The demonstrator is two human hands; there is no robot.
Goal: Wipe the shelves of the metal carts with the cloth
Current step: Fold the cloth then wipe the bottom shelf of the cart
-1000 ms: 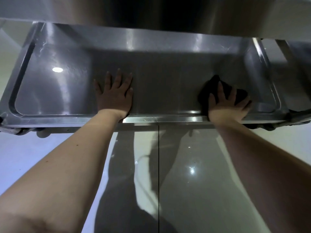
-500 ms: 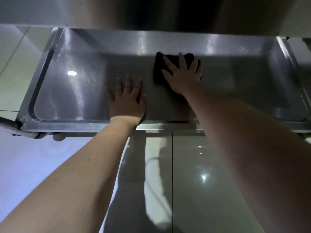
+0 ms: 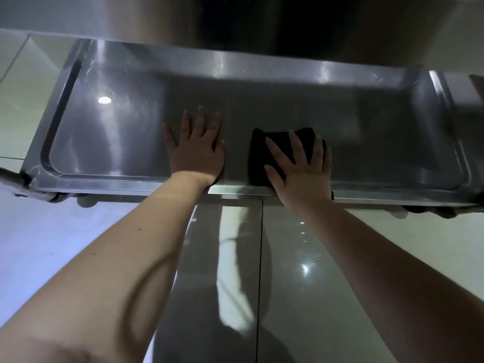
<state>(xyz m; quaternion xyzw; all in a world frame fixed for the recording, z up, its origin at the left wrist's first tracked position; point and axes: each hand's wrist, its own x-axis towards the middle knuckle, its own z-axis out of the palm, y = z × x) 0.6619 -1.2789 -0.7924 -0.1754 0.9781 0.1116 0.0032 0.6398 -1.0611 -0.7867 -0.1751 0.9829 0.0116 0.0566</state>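
The fingers (image 3: 278, 152) of the right hand (image 3: 301, 170) lie straight and spread, pressing flat on a dark folded cloth (image 3: 258, 159); nothing is curled round it. The cloth sits directly under those fingers. It shows past the fingertips toward the back and past the thumb side toward the left, and its near edge is at the front rim of the cart's lower shelf (image 3: 379, 142).

The left hand (image 3: 196, 154) is also flat and relaxed, palm down on bare steel just left of the cloth and not touching it, apparently bracing.

The shelf's long axis runs left to right. A wipe to the left would meet the left hand almost at once. The free run probably lies rightward along the shelf and back under the upper shelf (image 3: 235, 19). A glossy tiled floor (image 3: 301, 258) shows below.
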